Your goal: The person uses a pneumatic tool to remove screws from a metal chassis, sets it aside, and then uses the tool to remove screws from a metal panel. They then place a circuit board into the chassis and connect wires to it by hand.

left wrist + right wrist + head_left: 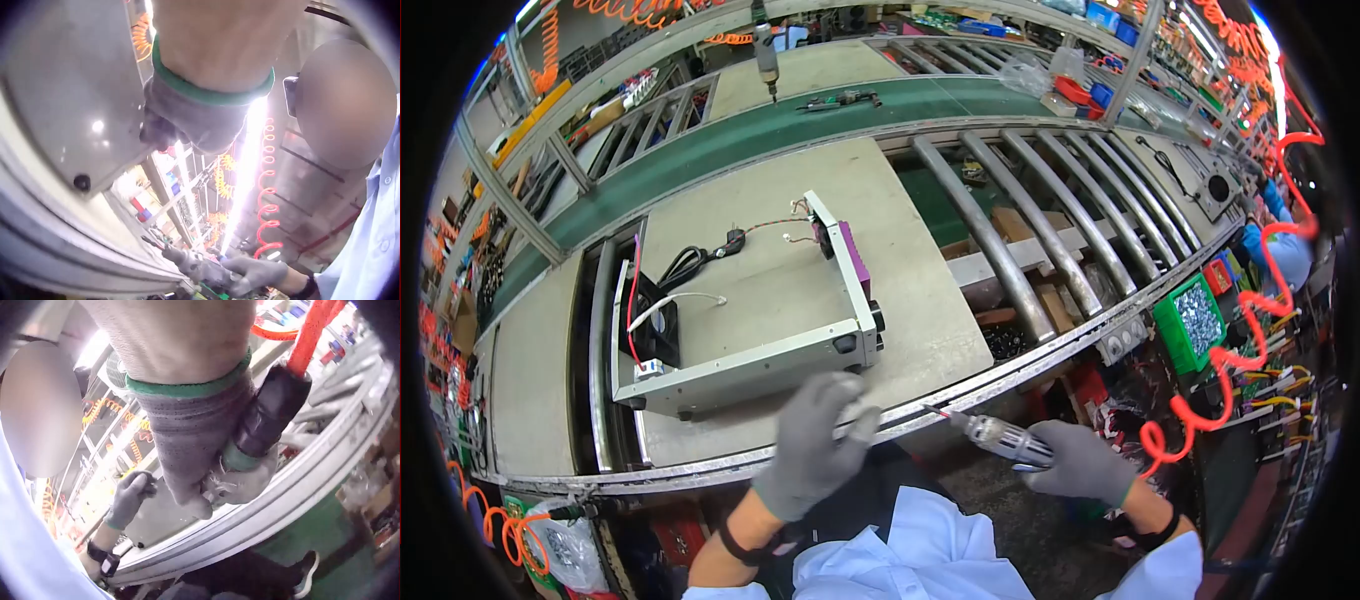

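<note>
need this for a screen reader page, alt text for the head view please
A gloved right hand grips a power driver near an open metal frame with a fan and loose wiring, lying on a board beside metal rollers. The gloved left hand, blurred, is at the frame's near side. Coiled orange hoses hang around.

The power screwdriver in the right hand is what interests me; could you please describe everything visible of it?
The screwdriver has a silvery-grey, metallic-looking body with dark slots and a slender bit pointing towards the person's left. At its rear is a black wrapped end, joined to an orange-red hose. The gloved right hand grips the body, hiding part of it. It is held at a slant beside the bench's metal edge; whether the bit touches that edge is unclear.
</note>
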{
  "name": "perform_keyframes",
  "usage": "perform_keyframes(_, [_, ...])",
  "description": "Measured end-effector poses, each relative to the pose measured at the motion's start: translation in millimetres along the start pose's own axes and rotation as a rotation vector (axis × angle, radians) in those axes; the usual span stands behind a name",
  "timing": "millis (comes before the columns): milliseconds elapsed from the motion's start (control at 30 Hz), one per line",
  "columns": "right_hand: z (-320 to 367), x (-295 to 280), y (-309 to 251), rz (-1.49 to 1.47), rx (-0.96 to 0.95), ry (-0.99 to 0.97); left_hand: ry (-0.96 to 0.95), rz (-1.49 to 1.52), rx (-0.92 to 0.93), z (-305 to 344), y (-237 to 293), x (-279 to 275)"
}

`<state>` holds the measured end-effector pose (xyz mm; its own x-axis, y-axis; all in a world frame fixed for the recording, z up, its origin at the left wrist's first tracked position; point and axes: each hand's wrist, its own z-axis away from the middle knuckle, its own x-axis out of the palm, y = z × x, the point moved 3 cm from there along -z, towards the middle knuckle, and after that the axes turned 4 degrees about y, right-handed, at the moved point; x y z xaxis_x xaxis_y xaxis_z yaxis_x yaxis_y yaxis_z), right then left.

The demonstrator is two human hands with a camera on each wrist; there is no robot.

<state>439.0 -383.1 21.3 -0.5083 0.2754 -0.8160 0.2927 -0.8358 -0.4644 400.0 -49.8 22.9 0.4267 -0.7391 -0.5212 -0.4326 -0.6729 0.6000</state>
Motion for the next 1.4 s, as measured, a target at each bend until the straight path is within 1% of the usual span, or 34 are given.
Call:
perform_keyframes(33, [1.0,-12.2,3.9,0.140,-0.019,-0.024,-0.084,0.080,-0.104,10.7,-1.6,15.9])
perform_keyframes(67, [0.0,-22.3,5.8,0.224,-0.082,-0.005,-0.104,0.094,-0.148,20.5,-3.5,30.0])
perform_keyframes(133, [-4.8,-42.8,-2.2,0.351,-0.058,-0.032,-0.146,0.124,-0.231,34.5,-9.5,57.8])
perform_keyframes(167, [-7.6,-51.5,-4.7,0.411,-0.044,-0.046,-0.144,0.123,-0.236,38.6,-10.9,67.8])
perform_keyframes(200, [-12.7,-57.2,-7.3,0.454,-0.092,-0.039,-0.144,0.120,-0.242,42.4,-13.0,75.8])
perform_keyframes(300, [-31.2,-69.4,-10.8,0.505,-0.147,-0.107,-0.158,0.082,-0.248,46.0,-15.7,91.7])
perform_keyframes(433, [-50.8,-72.0,-9.1,0.518,-0.273,-0.110,-0.205,0.018,-0.209,38.4,-16.3,100.0])
perform_keyframes(467, [-52.7,-75.2,-13.4,0.549,-0.245,-0.142,-0.222,0.006,-0.205,36.2,-16.3,101.7])
perform_keyframes(667, [-46.9,-87.2,-15.3,0.528,-0.261,-0.115,-0.323,-0.040,-0.167,23.6,-9.1,119.4])
perform_keyframes(767, [-43.4,-88.8,-17.6,0.529,-0.224,-0.133,-0.335,-0.061,-0.140,20.4,-10.1,131.8])
perform_keyframes(867, [-39.0,-92.3,-22.8,0.504,-0.292,-0.098,-0.358,-0.094,-0.114,18.2,-11.8,138.1])
perform_keyframes(967, [-38.1,-93.3,-23.9,0.519,-0.307,-0.085,-0.351,-0.082,-0.098,22.2,-18.2,142.0])
perform_keyframes(1067, [-41.3,-89.9,-19.0,0.528,-0.299,-0.077,-0.333,-0.050,-0.147,21.9,-17.1,134.9])
perform_keyframes(1167, [-47.9,-84.2,-12.7,0.533,-0.304,-0.114,-0.346,-0.020,-0.188,21.7,-16.1,129.9])
perform_keyframes(1400, [-44.4,-92.4,-22.2,0.557,-0.247,-0.136,-0.349,-0.041,-0.178,20.9,-15.7,130.2])
